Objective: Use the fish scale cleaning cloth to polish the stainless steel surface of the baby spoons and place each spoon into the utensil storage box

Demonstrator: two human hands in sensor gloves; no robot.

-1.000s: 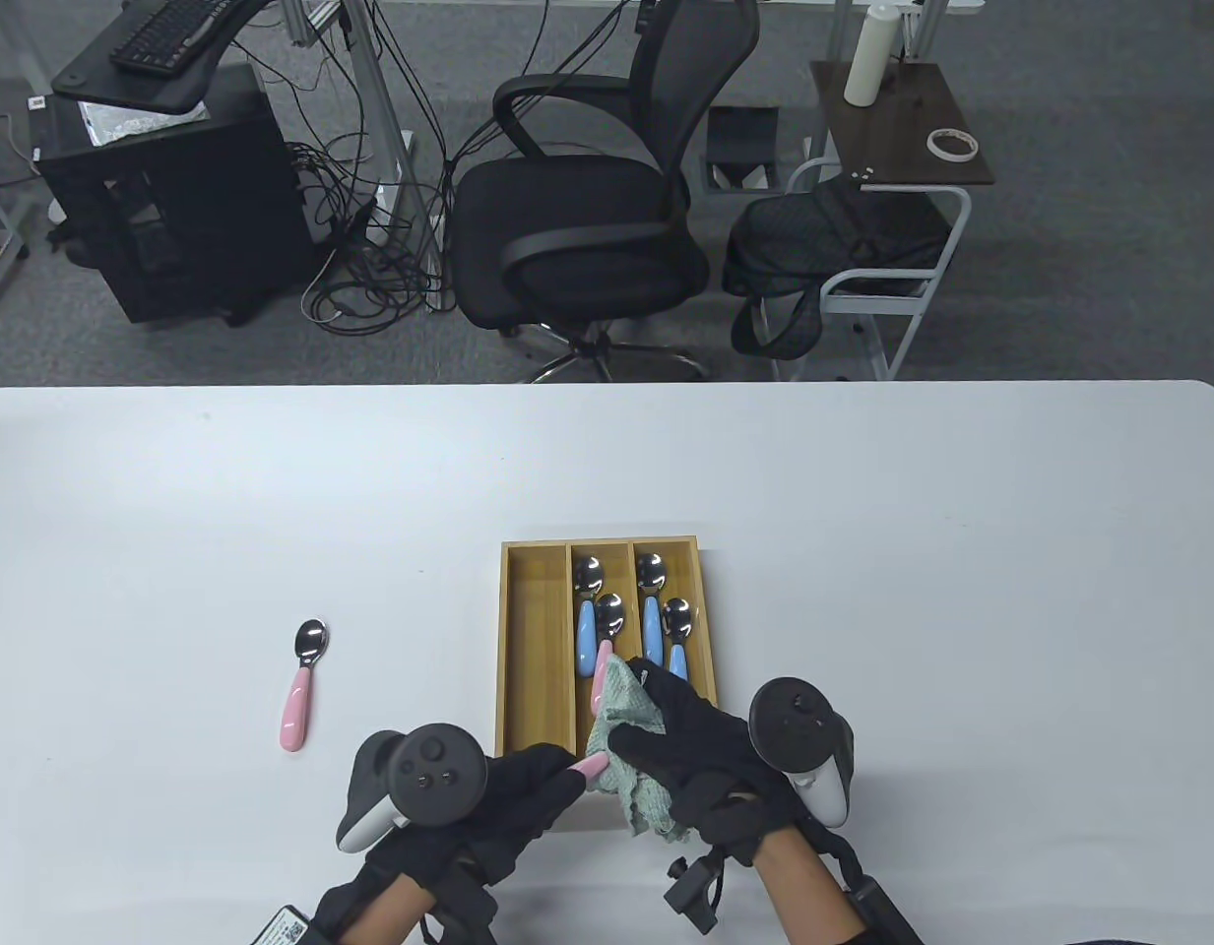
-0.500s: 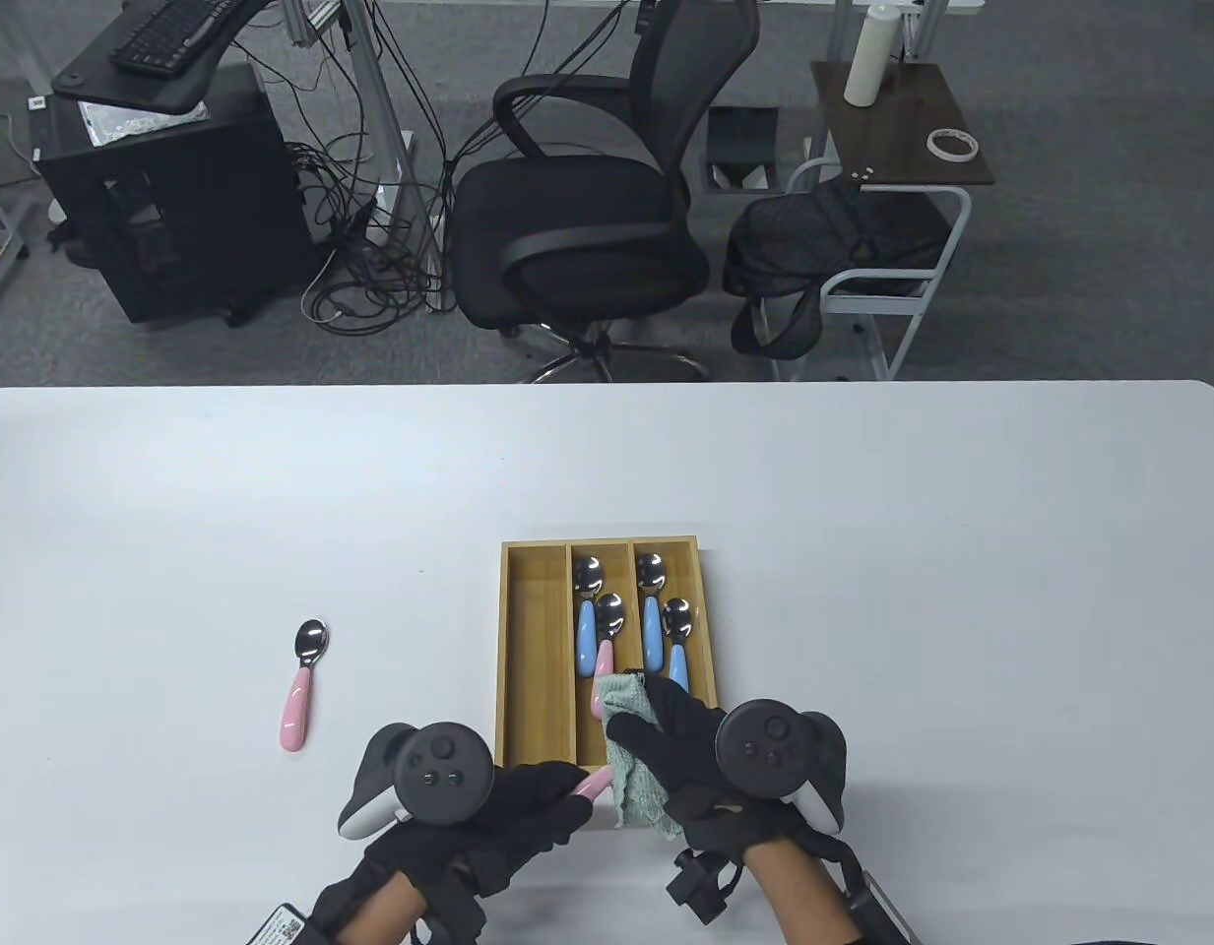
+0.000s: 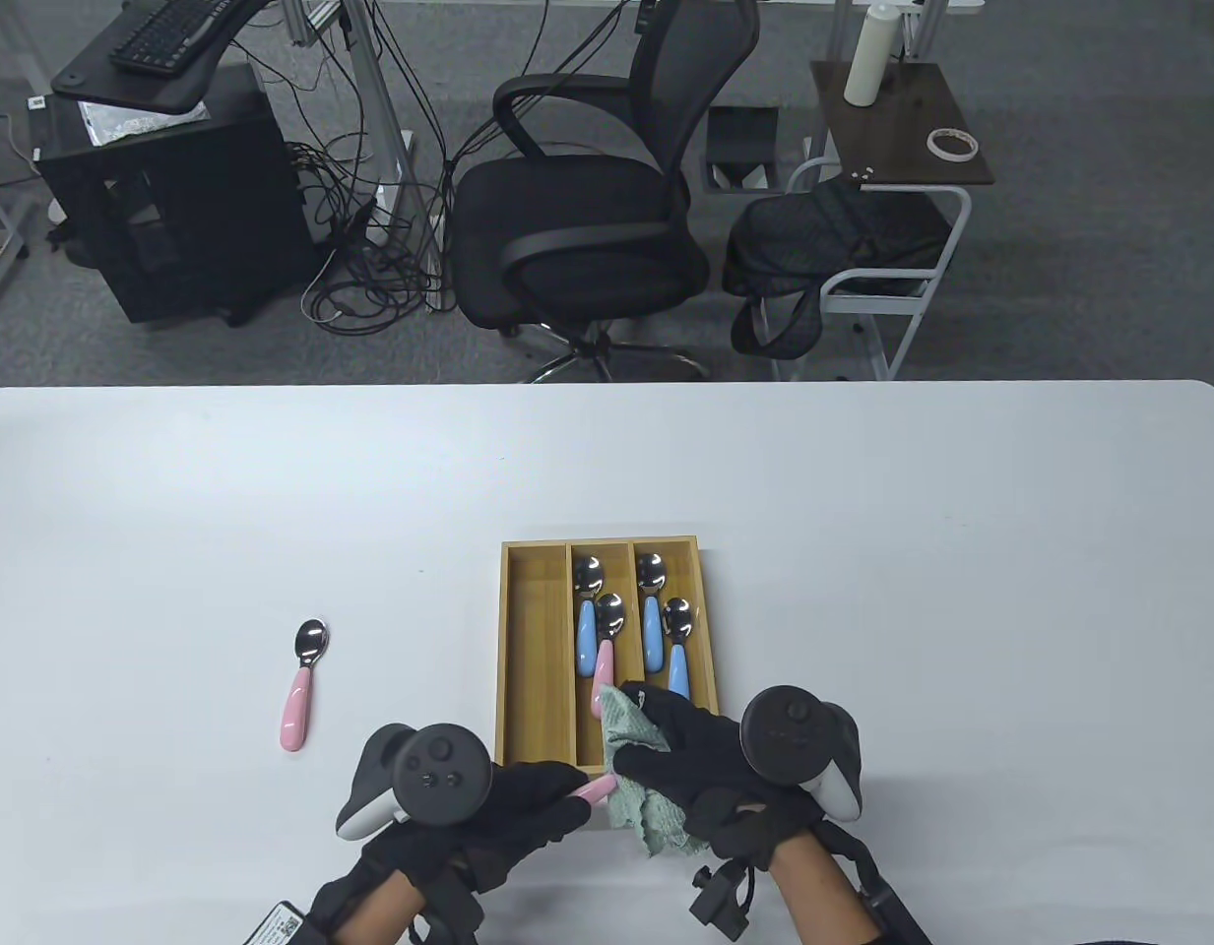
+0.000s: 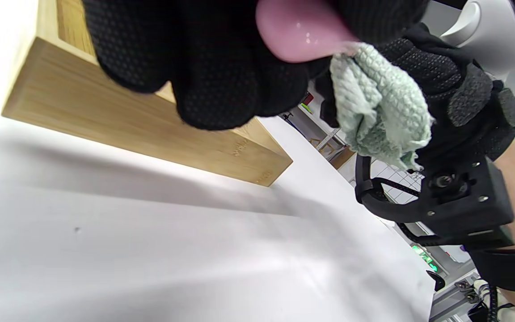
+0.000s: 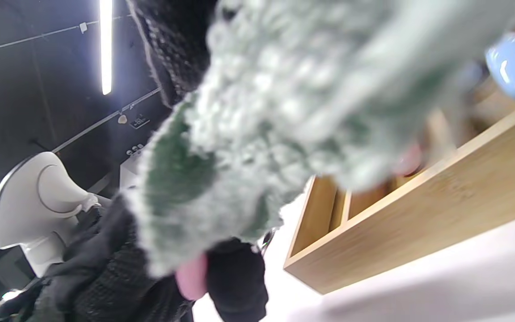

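The left hand (image 3: 513, 802) pinches the pink handle of a spoon (image 3: 597, 789), its gloved fingers curled round the handle's end at the near edge of the utensil storage box (image 3: 513, 650). The right hand (image 3: 700, 763) grips the green fish scale cleaning cloth (image 3: 638, 778), fingers and thumb folded over it so that the cloth wraps the spoon's bowl, which is hidden; both hands meet at the spoon above the box's near rim. In the left wrist view the pink handle (image 4: 297, 33) pokes out between black fingers (image 4: 221, 76) with the cloth (image 4: 380, 107) bunched right beside it. The wooden box sits on the white surface (image 3: 862, 551) and holds four spoons: two in the middle compartment, two blue-handled ones in the right; the left compartment shows only wood. Another pink-handled spoon (image 3: 301, 684) lies on the surface well left of the box.
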